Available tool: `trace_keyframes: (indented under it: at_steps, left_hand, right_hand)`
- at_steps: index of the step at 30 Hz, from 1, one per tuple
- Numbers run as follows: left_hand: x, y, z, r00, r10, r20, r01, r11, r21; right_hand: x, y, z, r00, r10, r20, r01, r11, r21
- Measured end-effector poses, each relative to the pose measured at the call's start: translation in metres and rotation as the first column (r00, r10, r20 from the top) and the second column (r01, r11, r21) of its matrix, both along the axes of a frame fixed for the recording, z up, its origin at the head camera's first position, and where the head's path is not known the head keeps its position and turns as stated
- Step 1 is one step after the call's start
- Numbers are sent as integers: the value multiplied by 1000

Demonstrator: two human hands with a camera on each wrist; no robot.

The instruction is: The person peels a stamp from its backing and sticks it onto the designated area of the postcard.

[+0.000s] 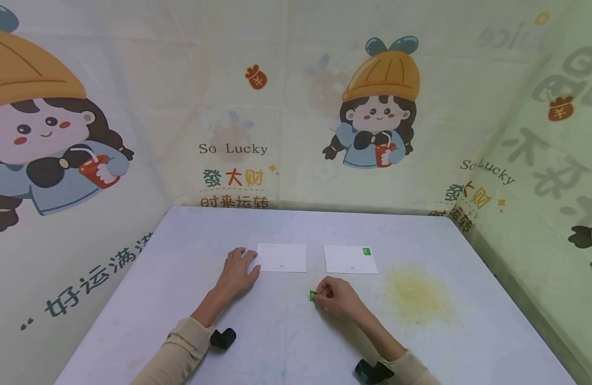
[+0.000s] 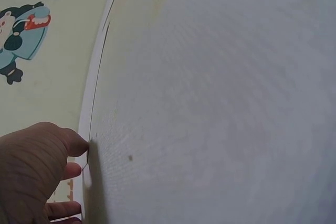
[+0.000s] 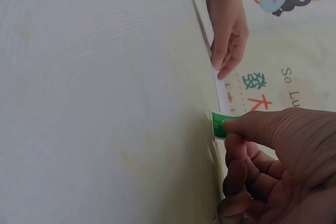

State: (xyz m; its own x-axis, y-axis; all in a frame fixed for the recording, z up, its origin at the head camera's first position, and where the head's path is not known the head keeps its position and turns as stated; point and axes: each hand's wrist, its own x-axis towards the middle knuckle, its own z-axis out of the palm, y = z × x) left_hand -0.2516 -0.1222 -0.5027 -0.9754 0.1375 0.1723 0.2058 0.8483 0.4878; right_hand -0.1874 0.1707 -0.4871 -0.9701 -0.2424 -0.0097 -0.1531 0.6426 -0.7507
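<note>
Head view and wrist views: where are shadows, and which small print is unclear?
Head view: shadow beside the right forearm, print on both white rectangular cards unreadable; left wrist view: blurred shadow on the white table near the left hand; right wrist view: table darkens beside the right hand, markings on the small green white-edged sticker unclear.

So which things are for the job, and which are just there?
Probably for the job:
green stamp, pinched in the right hand
unstamped white card, with the left hand at its left edge
stamped white card, to the right

Just there:
yellow stain on the table
cartoon backdrop behind
</note>
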Motion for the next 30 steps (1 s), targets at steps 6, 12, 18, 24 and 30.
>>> trace_keyframes:
  at_steps: [6, 12, 18, 24, 30]
  left_hand:
    - [-1, 0, -1, 1000, 1, 3, -1, 1000, 23]
    - [-2, -1, -3, 1000, 6, 0, -6, 1000, 28]
    - [-2, -3, -3, 1000, 4, -12, -3, 1000, 31]
    - [1, -3, -1, 1000, 3, -19, -2, 999, 43]
    - [6, -3, 3, 999, -18, -30, 20, 997, 73]
  right_hand:
    - [3, 0, 5, 1000, -1, 18, 2, 999, -34]
    - [3, 1, 5, 1000, 3, 28, -1, 999, -53]
    - [4, 1, 6, 1000, 9, 26, -7, 998, -62]
    - [7, 1, 8, 1000, 0, 29, 2, 998, -67]
    - [10, 2, 11, 1000, 7, -1, -7, 997, -76]
